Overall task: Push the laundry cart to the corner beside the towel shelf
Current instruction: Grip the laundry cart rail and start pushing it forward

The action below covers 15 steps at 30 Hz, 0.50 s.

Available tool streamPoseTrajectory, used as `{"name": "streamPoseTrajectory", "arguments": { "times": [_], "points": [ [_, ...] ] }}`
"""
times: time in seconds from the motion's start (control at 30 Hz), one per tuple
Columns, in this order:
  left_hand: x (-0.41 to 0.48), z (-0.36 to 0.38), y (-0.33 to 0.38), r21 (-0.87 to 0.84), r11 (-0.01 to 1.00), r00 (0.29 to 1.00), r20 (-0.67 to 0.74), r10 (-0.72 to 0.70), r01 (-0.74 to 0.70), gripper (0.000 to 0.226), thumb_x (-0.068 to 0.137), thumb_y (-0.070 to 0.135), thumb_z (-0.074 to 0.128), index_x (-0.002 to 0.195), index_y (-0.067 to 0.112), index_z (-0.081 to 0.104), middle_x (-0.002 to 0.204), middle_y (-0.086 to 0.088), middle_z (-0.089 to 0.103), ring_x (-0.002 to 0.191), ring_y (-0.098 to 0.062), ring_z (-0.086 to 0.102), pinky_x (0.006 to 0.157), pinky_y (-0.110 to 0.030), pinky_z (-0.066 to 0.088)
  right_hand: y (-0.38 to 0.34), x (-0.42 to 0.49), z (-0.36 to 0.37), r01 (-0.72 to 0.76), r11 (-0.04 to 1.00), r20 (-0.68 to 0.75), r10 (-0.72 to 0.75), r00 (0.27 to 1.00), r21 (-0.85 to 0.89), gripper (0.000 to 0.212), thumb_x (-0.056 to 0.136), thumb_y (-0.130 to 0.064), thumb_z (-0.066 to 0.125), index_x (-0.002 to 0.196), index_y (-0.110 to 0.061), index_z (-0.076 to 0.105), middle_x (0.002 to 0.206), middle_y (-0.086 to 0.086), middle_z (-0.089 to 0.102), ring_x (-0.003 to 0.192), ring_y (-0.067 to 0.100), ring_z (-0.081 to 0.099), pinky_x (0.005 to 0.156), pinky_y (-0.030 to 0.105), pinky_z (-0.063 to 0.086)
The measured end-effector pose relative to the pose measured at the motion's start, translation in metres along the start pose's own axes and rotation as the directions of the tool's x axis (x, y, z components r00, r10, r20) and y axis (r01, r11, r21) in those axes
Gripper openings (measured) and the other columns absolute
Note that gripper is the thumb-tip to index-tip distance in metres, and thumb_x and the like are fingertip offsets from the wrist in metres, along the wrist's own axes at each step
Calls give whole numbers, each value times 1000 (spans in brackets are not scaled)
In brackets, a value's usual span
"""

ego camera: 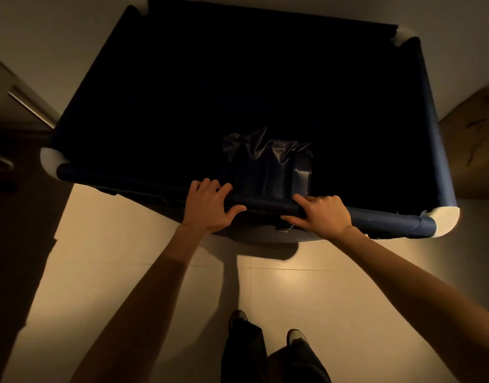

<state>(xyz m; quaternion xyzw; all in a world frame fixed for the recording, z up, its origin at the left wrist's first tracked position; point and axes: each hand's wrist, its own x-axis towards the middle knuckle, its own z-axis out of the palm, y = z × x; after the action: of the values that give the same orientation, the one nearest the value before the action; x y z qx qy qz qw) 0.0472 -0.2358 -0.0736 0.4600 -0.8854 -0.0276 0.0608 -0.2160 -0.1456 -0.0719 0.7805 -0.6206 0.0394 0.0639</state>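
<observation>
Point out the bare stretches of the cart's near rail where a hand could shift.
Near rail: bare from the left white corner cap to the left hand, and from the right hand to the right cap. Crowded in the middle: both hands grip close together, with the crumpled dark fabric draped over the rail between them.

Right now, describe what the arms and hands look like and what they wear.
Both arms are bare to the edge of the picture: no sleeves, gloves, watch or rings show. The left hand and the right hand each show a thumb and fingers. Dim light hides finer marks.
</observation>
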Motion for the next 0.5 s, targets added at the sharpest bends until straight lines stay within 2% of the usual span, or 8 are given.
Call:
{"name": "streamPoseTrajectory", "arguments": {
  "times": [0.13,0.27,0.43,0.5],
  "points": [
    [-5,-2,-10,7,999,999,34,-33,33,73,78,70,27,106,13,62,93,-14,63,90,-32,54,84,-43,36,-9,11,-1,23,1000,-11,-24,1000,-12,57,83,-66,37,97,-16,60,60,1,63,42,22,56,41,20,27],
    [-6,-3,-8,-13,998,998,37,-59,60,73,78,70,28,105,12,63,91,-14,63,89,-33,54,83,-43,36,-3,15,4,49,999,-17,-49,999,-8,61,84,-68,25,95,-17,58,60,1,62,40,21,54,40,19,30],
    [3,-1,2,-17,996,995,39,-89,90,75,78,71,24,106,13,62,93,-13,63,91,-31,54,85,-43,35,16,23,6,88,996,-26,-89,996,-13,65,85,-67,22,97,-17,61,62,1,64,43,20,57,42,18,28],
    [10,1,6,-25,995,995,30,-100,101,75,78,72,24,106,13,62,93,-13,63,91,-31,53,84,-42,35,27,27,8,101,995,-25,-101,995,-2,72,87,-70,12,99,-18,60,64,0,65,45,19,57,42,19,29]
  ]
}}
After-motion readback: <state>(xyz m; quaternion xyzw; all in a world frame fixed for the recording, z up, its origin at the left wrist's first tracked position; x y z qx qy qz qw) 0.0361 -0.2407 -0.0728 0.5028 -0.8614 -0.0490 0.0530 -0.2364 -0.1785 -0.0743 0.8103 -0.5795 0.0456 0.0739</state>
